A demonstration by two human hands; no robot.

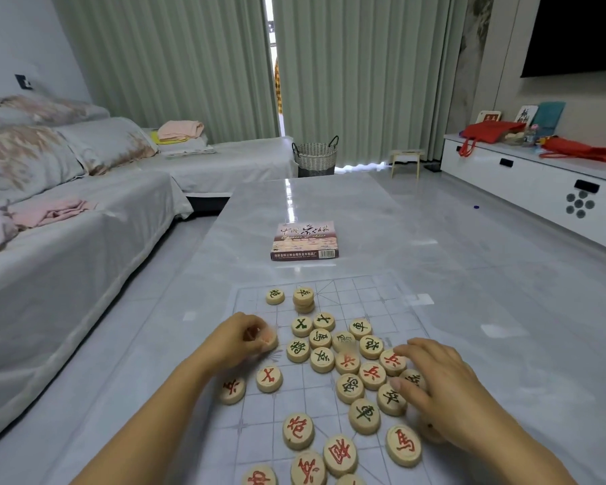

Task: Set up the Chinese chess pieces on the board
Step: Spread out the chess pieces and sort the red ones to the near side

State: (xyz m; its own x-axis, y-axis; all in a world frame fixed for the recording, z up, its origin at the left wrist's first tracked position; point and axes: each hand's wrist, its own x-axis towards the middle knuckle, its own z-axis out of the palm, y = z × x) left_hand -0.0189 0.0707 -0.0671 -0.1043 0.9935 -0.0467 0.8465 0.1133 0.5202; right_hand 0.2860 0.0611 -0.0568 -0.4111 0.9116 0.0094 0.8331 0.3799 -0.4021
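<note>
On a glossy counter [434, 239], round wooden chess pieces [347, 365] crowd the lower-centre of a translucent board [392, 295] whose upper-right squares lie bare, the left hand [245, 339] curled shut around one blurred piece near the board's left edge, the right hand [441, 379] spread loosely open over pieces at right.

Scene evenly lit, moderately bright, daylight. Main source: narrow gap between the curtains [277, 64], overexposed to white. A vertical glare streak runs down the glossy table [329, 211] below that gap; smaller pale reflections sit on the transparent board [392, 309]. Shadows soft, faint, short under the pieces. Motion blur on the left hand [240, 339] fingertips and on the right hand [441, 386] edge. Wide-angle distortion bends the sofa [67, 222] and cabinet [539, 180] outward at the frame edges. Far background slightly soft.
</note>
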